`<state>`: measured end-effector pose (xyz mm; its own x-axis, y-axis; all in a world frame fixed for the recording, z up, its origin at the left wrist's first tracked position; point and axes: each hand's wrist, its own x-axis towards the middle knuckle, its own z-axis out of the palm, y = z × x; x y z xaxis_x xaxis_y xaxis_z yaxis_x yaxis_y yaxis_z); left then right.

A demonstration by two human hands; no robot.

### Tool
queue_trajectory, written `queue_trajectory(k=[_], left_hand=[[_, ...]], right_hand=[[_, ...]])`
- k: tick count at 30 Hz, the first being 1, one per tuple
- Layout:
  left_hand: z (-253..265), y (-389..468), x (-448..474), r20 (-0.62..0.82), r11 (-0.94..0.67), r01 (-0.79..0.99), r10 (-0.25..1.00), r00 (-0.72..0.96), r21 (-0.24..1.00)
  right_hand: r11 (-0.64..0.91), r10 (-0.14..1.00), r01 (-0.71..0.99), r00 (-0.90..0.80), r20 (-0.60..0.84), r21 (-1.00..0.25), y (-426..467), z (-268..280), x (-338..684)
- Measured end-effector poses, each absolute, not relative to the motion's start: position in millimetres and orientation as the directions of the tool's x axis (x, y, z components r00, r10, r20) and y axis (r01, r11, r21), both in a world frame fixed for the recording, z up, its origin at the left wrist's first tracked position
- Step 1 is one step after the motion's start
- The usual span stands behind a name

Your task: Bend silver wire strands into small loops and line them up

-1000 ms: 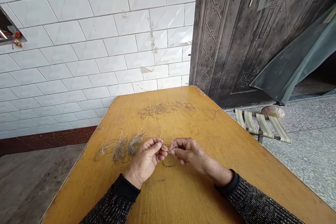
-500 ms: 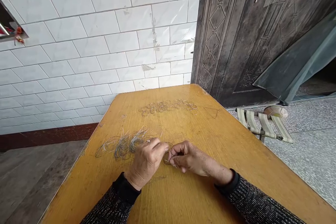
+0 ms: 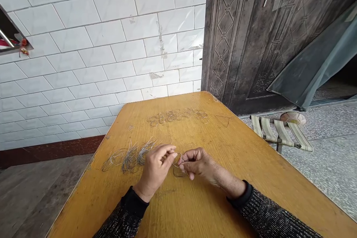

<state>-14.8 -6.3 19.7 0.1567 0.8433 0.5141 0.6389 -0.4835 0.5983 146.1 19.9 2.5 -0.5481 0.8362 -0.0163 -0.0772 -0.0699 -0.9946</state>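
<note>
A thin wire is pinched between my two hands just above the table. My left hand grips one part of it between thumb and forefinger. Thumb and fingers of my right hand close on the same wire, a little to the right. Below the fingertips a bent wire loop shows, partly hidden; whether it joins the held wire I cannot tell. Left of my left hand lies a pile of loose grey wires, curled and tangled. Farther back, a row of wire rings spreads across the table.
The wooden table reaches to a white tiled wall. At its back right lies a bent triangular wire. A folding stool with striped straps and a ball stand beside the table, near a dark carved door.
My left hand has turned, so its thumb and forefinger now show pinching the wire. My right hand stays close to its place. The whole view has shifted slightly.
</note>
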Motion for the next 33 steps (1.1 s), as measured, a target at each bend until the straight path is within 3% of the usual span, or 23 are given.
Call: queue_trajectory(k=[3,5,8,19,26,33], left_hand=[[23,-5,-17,0.242,-0.244,0.406,0.968,0.057,0.881],[24,-4,-19,0.095,-0.105,0.267,0.994,0.049,0.958],[23,-3,-21,-0.002,-0.007,0.106,0.996,0.087,0.994],[19,-6,-10,-0.096,0.115,-0.152,0.987,0.127,0.982],[9,-4,-7,-0.168,0.254,-0.509,0.963,0.211,0.822],[8,-8,2,-0.172,0.257,-0.607,0.965,0.196,0.752]], right_hand=[[-0.067,0.859,-0.058,-0.512,-0.028,-0.996,25,2,148],[-0.064,0.868,-0.051,-0.496,-0.030,-0.997,26,3,150],[-0.041,0.873,-0.053,-0.488,-0.010,-0.998,25,5,151],[-0.012,0.891,-0.054,-0.454,0.014,-0.998,24,6,149],[-0.055,0.882,-0.106,-0.471,0.002,-0.993,25,8,151],[-0.048,0.871,-0.118,-0.491,0.016,-0.992,24,13,153]])
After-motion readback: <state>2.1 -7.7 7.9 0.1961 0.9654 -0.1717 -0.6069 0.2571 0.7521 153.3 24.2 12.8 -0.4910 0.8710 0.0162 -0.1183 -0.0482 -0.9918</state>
